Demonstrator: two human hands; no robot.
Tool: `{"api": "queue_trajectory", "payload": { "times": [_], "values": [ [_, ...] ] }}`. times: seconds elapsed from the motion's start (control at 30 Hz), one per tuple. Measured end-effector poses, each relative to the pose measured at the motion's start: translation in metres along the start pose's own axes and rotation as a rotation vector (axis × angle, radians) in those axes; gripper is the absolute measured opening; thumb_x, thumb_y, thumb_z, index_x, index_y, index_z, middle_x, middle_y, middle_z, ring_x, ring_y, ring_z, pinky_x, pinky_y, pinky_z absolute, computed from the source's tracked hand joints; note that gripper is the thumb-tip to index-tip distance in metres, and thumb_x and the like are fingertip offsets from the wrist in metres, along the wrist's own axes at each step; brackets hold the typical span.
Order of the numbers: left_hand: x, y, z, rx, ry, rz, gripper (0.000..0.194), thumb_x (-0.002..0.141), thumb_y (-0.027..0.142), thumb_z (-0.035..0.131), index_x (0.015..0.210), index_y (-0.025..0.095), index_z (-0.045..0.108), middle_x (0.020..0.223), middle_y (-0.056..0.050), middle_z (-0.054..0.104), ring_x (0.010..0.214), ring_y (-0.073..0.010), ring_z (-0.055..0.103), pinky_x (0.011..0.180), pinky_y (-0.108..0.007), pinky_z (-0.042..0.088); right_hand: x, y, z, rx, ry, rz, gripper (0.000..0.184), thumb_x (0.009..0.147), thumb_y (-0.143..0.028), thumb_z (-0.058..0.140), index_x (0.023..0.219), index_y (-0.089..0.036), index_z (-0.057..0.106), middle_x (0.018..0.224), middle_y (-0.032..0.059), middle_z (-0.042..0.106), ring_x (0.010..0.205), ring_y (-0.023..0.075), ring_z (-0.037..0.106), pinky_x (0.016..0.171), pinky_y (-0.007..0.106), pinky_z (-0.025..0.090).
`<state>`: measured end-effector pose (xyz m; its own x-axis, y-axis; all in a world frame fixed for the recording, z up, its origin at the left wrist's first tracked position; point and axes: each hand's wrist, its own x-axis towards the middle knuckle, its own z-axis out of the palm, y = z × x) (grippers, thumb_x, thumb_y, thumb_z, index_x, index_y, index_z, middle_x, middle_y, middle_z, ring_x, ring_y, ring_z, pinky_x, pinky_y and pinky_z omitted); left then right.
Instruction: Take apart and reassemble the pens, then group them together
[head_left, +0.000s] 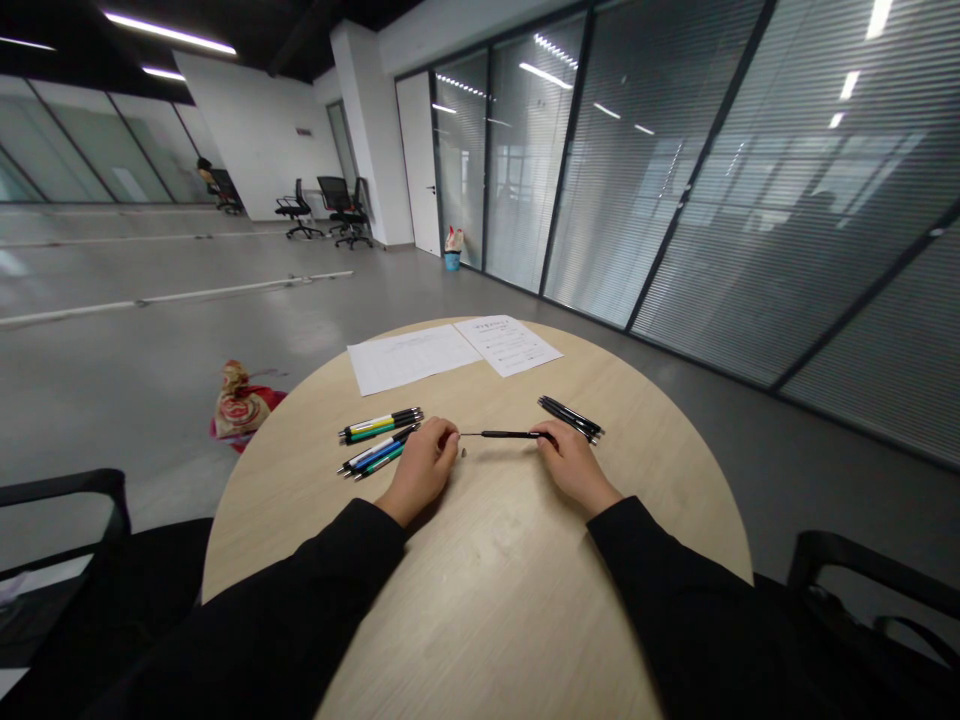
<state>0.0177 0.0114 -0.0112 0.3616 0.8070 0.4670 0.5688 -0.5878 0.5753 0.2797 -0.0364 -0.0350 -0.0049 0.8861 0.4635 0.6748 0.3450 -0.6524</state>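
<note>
Between my hands a black pen barrel [510, 434] lies level, just above or on the round table. My right hand [570, 458] pinches its right end. From the barrel's left end a thin pen refill [471, 434] sticks out. My left hand [427, 458] has its thumb and fingers closed on the refill's outer end; the fingertips hide that end. Just below those fingertips, a tiny dark piece [463, 453], like a pen tip, rests on the tabletop. Several coloured pens [375, 452] lie in two bunches beside my left hand. Behind my right hand are several black pens [571, 418].
Two printed sheets [420, 356] lie toward the far edge of the round wooden table [495, 600]. Chairs with black armrests [870, 570] flank me. A tied bag [241, 402] sits on the floor at left. Farther off stand office chairs [341, 205] and a glass partition.
</note>
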Motion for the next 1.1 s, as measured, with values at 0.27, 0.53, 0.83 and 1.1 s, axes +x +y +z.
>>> {"api": "queue_trajectory", "payload": {
  "times": [0.27,0.53,0.83,1.1],
  "values": [
    [0.0007,-0.0018,-0.0005,0.053,0.034,-0.044,0.014,0.089,0.025,0.049,0.077,0.02,0.056,0.075,-0.003,0.06,0.068,-0.0186,0.053,0.066,-0.032,0.038,0.0002,0.0013,0.0,-0.02,0.019,-0.003,0.023,0.09,-0.013,0.05,0.1,-0.018,0.071,0.102,0.009,0.072,0.099,0.0228,0.064,0.094,0.038,0.048],
    [0.0008,-0.0012,-0.0006,-0.04,0.061,-0.081,0.013,0.088,0.026,0.05,0.078,0.02,0.056,0.076,-0.002,0.059,0.07,-0.0182,0.053,0.067,-0.03,0.039,0.0008,0.0019,-0.002,-0.028,0.045,0.012,0.024,0.09,-0.013,0.05,0.101,-0.017,0.07,0.1,0.0086,0.071,0.097,0.0224,0.064,0.092,0.037,0.048],
    [0.0016,0.001,0.003,-0.638,-0.006,-0.296,0.02,0.087,0.037,0.06,0.083,0.017,0.062,0.079,-0.006,0.069,0.076,-0.0192,0.065,0.073,-0.032,0.05,0.0003,0.004,-0.0007,-0.023,0.017,0.009,0.023,0.089,-0.012,0.05,0.1,-0.018,0.069,0.103,0.0089,0.071,0.1,0.0228,0.064,0.094,0.038,0.048],
    [-0.0003,0.0069,0.0037,-0.935,-0.013,-0.411,0.027,0.077,0.037,0.075,0.077,0.016,0.059,0.097,-0.012,0.075,0.083,-0.0193,0.071,0.076,-0.032,0.055,-0.0002,0.0026,0.0007,-0.034,-0.001,-0.017,0.023,0.09,-0.012,0.051,0.101,-0.018,0.07,0.102,0.009,0.071,0.098,0.0228,0.064,0.094,0.039,0.048]
  ]
}}
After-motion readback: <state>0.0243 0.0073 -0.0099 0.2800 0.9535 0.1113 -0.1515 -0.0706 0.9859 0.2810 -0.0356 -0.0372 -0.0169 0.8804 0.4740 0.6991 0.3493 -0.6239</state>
